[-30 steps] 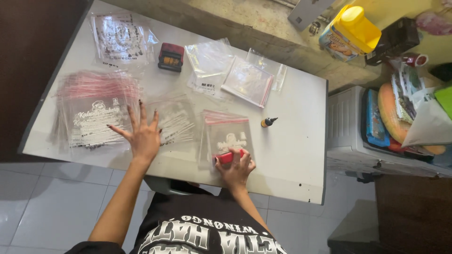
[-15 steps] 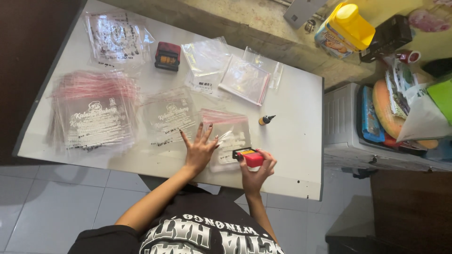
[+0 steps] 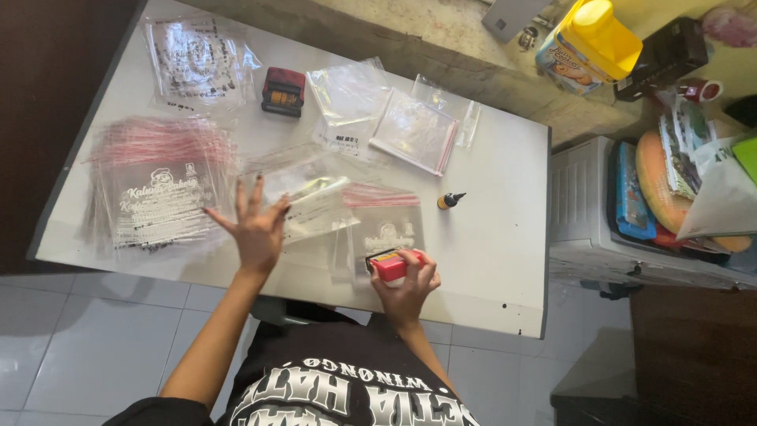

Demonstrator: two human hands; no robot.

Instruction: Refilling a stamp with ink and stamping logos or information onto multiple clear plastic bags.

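My right hand [image 3: 408,285] grips a small red stamp [image 3: 389,265] and holds it at the lower edge of a clear zip bag with a red strip [image 3: 382,225] near the table's front. My left hand [image 3: 256,225], fingers spread, carries another clear printed bag [image 3: 314,203] pinched at its thumb, lifted off the table and tilted, between the right-hand bag and a thick stack of printed red-strip bags [image 3: 158,185] on the left.
On the white table [image 3: 497,237] lie a red and black stamp pad [image 3: 283,91], more clear bags at the back [image 3: 410,130], another printed pile [image 3: 197,59] and a small dropper bottle [image 3: 449,200]. A yellow-lidded jar [image 3: 591,43] and cluttered bins [image 3: 670,189] stand right.
My left hand has moved left, taking a bag off the pile under the stamp. My right hand has brought the red stamp from above the table edge back onto the bag.
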